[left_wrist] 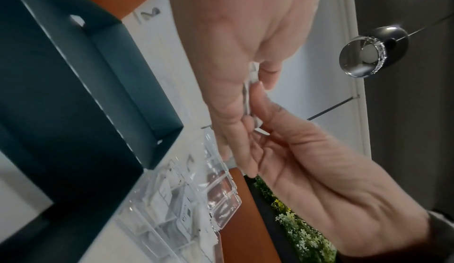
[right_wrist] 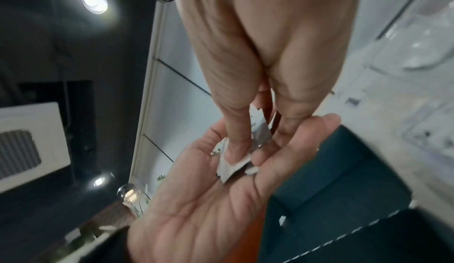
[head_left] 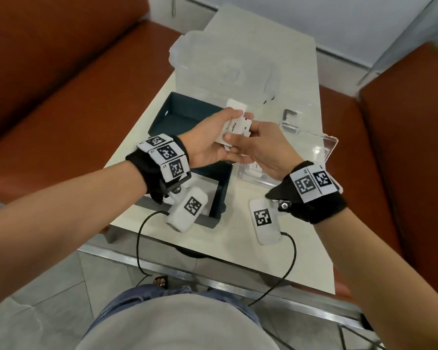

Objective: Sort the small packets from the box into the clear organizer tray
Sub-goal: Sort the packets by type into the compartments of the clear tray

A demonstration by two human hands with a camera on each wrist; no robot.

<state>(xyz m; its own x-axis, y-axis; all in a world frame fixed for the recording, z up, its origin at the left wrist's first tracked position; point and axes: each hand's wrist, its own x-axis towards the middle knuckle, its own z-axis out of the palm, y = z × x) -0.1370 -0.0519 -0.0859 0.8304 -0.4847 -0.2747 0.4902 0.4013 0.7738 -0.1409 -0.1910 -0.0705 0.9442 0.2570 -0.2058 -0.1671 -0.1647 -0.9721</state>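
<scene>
- Currently, we hold a small stack of white packets [head_left: 234, 131] above the counter [head_left: 299, 238], over the near-right part of the dark box [head_left: 187, 114].
- Left hand [head_left: 208, 145] cradles the stack, fingers curled round it; right hand [head_left: 261, 145] pinches one packet with thumb and fingers.
- Clear organizer tray [head_left: 324, 147] lies by the counter's right edge; some near compartments already contain packets.
- Remaining, in our judgement: the held stack. Box contents cannot be confirmed.

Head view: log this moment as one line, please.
left hand: holds small white paper packets | right hand: pinches same packets | dark teal cardboard box: open | clear plastic organizer tray: some packets inside
</scene>
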